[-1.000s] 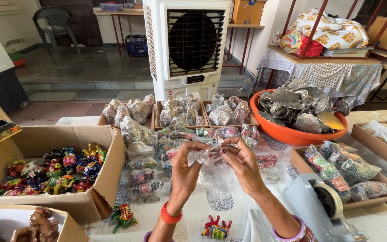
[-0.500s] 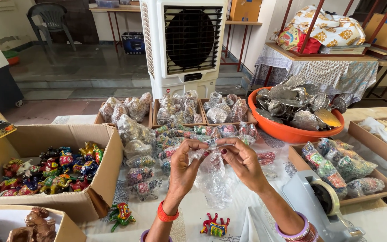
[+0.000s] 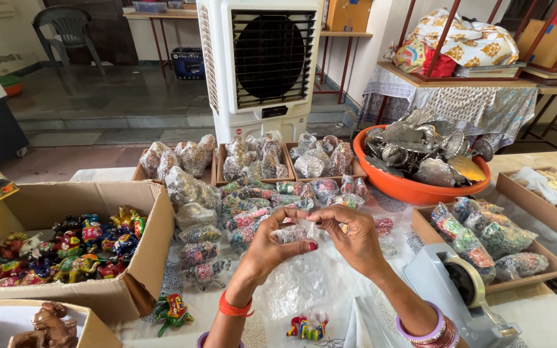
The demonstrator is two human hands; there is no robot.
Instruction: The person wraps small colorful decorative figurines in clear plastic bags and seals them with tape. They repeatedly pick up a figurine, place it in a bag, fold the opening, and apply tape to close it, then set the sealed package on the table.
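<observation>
Left hand [image 3: 271, 248] and right hand [image 3: 349, 240] raised over the table, fingers of both pinching a clear plastic wrap [image 3: 291, 233] between them, its contents too blurred to identify, painted figurine [image 3: 307, 327] below, tape dispenser [image 3: 462, 293] cut off at right, cardboard box [image 3: 66, 254] left.

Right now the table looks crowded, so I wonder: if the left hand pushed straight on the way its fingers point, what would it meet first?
The left hand points up and right at the clear plastic wrap it pinches; just past that are the right hand fingertips. Depth seems close, so likely immediate contact.
</observation>
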